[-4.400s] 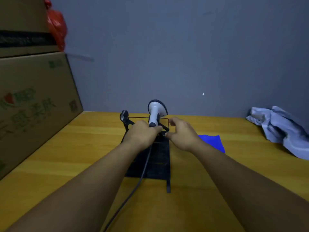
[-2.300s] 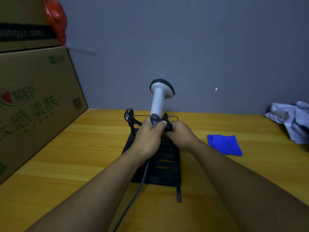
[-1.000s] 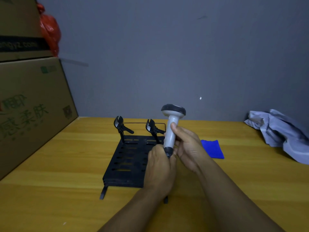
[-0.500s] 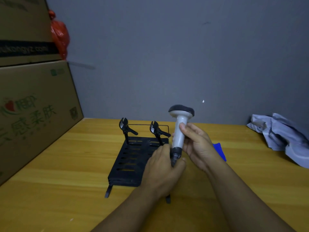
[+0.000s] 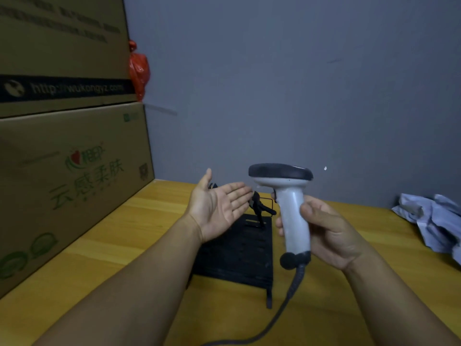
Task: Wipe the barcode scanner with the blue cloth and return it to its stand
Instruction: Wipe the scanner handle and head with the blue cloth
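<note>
Hands first: your right hand point(image 5: 329, 236) is wrapped around the grey handle of the scanner point(image 5: 291, 211) and holds it upright, dark head on top, above the right side of the stand point(image 5: 239, 248). Your left hand point(image 5: 217, 208) has let go of it. Half a second ago that hand was closed around the base of the handle; now it floats palm up, fingers spread and holding nothing, over the far left part of the stand.

So the scanner is out of its stand and carried by one hand alone, which leaves your left hand free to take the cloth. Wiping has not begun. The cord point(image 5: 287, 303) hangs from the bottom of the handle and runs down over the table point(image 5: 104, 245) toward its near edge.

Farther out, the black stand sits mid-table with its clips point(image 5: 259, 208) at the far end, empty. You cannot see the blue cloth right now; your right hand and the scanner likely cover the spot to the right of the stand where it lay a moment ago. A crumpled pale bag point(image 5: 434, 221) lies at the right edge, and cardboard boxes point(image 5: 69, 171) stand along the left edge.
</note>
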